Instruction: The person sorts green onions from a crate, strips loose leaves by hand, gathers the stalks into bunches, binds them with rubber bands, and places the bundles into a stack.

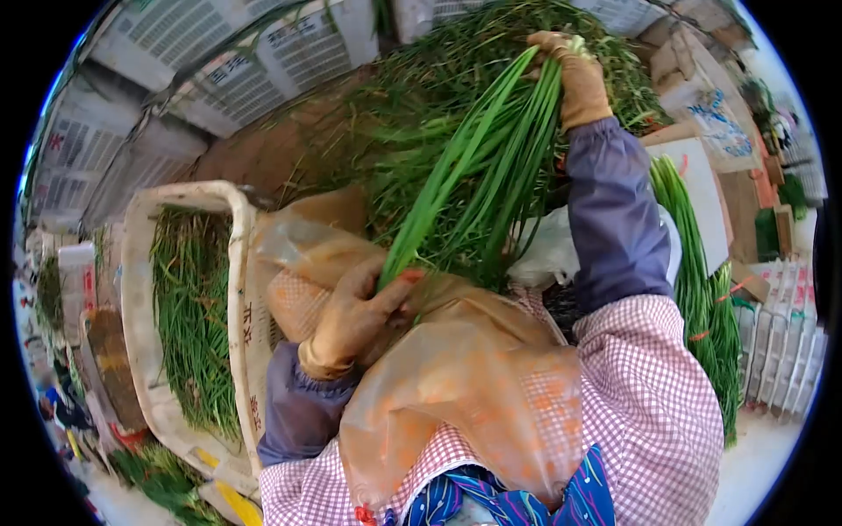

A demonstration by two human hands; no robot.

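My right hand (pixel 574 83), in a tan glove, is raised at the upper right and closed round the pale root ends of a bunch of garlic chives (pixel 491 162). The long green leaves hang down and leftward from it. My left hand (pixel 355 320), also gloved, is low in front of my body with its fingers curled, beside the leaf tips. A reddish fingertip shows there; what those fingers hold, if anything, is hidden. Under the left hand a translucent tan plastic apron (pixel 465 377) covers my lap.
A white crate (pixel 237 298) of green leaves stands on my left. Loose leaves (pixel 421 123) are heaped ahead, before stacked white crates (pixel 281 57). On my right lie tied chive bundles (pixel 688 237), a white board (pixel 702 193) and a white plastic bag (pixel 548 250).
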